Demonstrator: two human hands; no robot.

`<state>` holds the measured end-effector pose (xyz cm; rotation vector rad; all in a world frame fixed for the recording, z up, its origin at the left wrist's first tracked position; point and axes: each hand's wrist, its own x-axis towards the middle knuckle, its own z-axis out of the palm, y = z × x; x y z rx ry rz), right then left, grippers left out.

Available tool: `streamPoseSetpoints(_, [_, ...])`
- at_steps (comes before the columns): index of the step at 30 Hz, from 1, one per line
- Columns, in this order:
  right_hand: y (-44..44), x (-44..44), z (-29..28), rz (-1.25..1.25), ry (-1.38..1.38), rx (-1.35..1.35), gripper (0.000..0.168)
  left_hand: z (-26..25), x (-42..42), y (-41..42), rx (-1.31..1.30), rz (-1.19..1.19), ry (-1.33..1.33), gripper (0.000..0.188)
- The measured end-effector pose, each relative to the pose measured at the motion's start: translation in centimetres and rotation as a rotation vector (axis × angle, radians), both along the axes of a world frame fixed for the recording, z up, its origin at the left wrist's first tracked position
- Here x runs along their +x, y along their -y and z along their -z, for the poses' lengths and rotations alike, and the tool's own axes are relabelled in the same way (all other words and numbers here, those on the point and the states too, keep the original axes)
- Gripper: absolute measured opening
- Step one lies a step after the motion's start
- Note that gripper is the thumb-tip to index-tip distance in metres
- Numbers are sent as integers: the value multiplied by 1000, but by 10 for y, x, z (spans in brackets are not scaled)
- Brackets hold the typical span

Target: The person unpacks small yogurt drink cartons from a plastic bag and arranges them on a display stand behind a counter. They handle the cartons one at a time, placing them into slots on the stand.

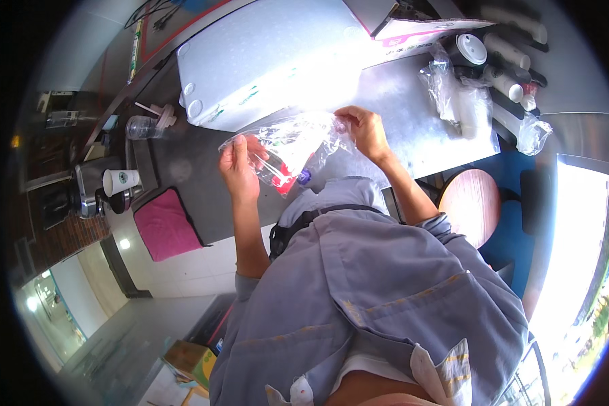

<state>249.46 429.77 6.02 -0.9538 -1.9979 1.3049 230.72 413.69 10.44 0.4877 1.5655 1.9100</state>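
A clear plastic bag [289,144] is stretched between my two hands, above the near edge of the counter. My left hand [241,165] pinches its left end, thumb on top, with fingers showing through the film. At the bag's upper right corner, my right hand [364,133] grips the gathered plastic between thumb and fingers. Low in the bag lie a red item [284,180] and a small purple item [304,176]; what they are cannot be told. Behind the bag stands a large white foam box [269,56], partly washed out by glare.
A magenta cloth [167,226] lies at the counter's left edge, near a white paper cup [121,181] and a clear plastic bottle [141,128]. Bagged cups [474,111] and a lidded cup [471,49] stand at right. A round wooden stool [470,207] is below them.
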Motion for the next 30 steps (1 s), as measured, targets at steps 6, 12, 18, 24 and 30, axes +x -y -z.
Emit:
streamPoseSetpoints(6, [-12, 17, -9, -54, 82, 239, 17, 7, 1, -6, -104, -17, -8, 30])
streamPoseSetpoints(12, [-27, 35, 4, -205, 110, -280, 14, 31, -4, -10, -127, 41, 67, 33])
streamPoseSetpoints(18, [-17, 25, 45, -68, -23, -479, 18, 92, -6, -7, -110, 44, 234, 33])
streamPoseSetpoints(24, [-13, 18, 97, 147, 160, -201, 23, 137, 9, -4, -119, 73, 162, 37])
streamPoseSetpoints(30, [-10, 18, 95, 198, 186, -156, 26, 141, 9, 0, -298, 266, -30, 38])
